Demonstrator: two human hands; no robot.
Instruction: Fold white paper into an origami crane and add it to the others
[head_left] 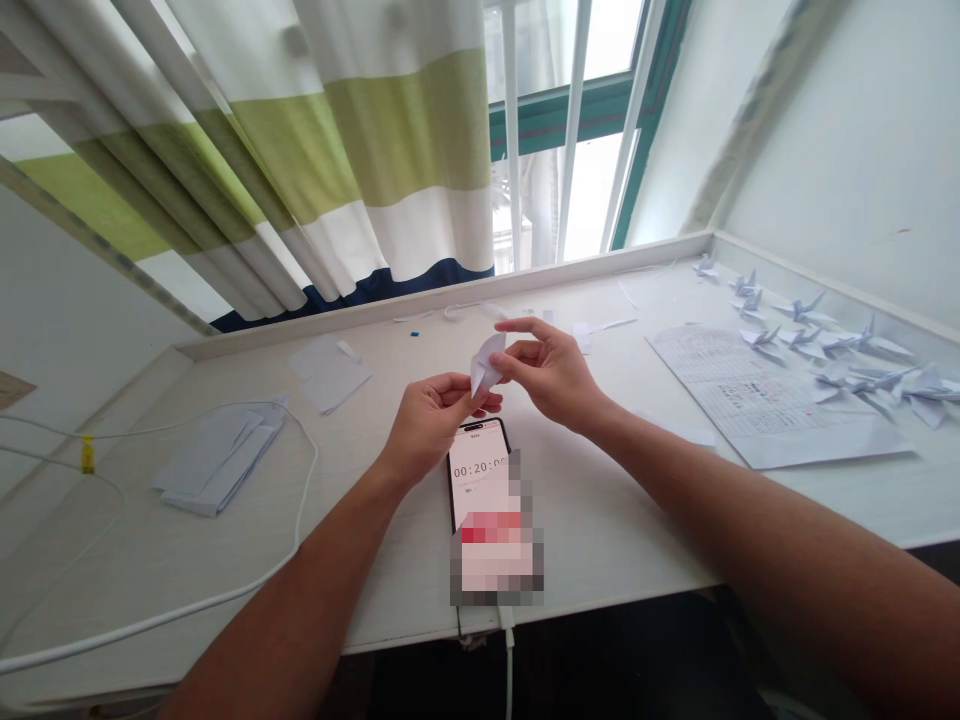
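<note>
A pale table (600, 520) stands below a window (592, 110) with a striped curtain (360, 150). Above its near middle, the left hand (427, 425) and right hand (551, 375) meet on a small folded paper (486, 365), each grip pinched shut on it. The left takes the lower end and the right the upper edge, so the paper's long axis tilts up and rightward between them, equally near both. A phone (480, 470) showing a timer lies directly beneath. Finished paper cranes (810, 340) crowd the far right beside a printed sheet (772, 410); a paper stack (217, 455) and a white cable (300, 500) lie left.
</note>
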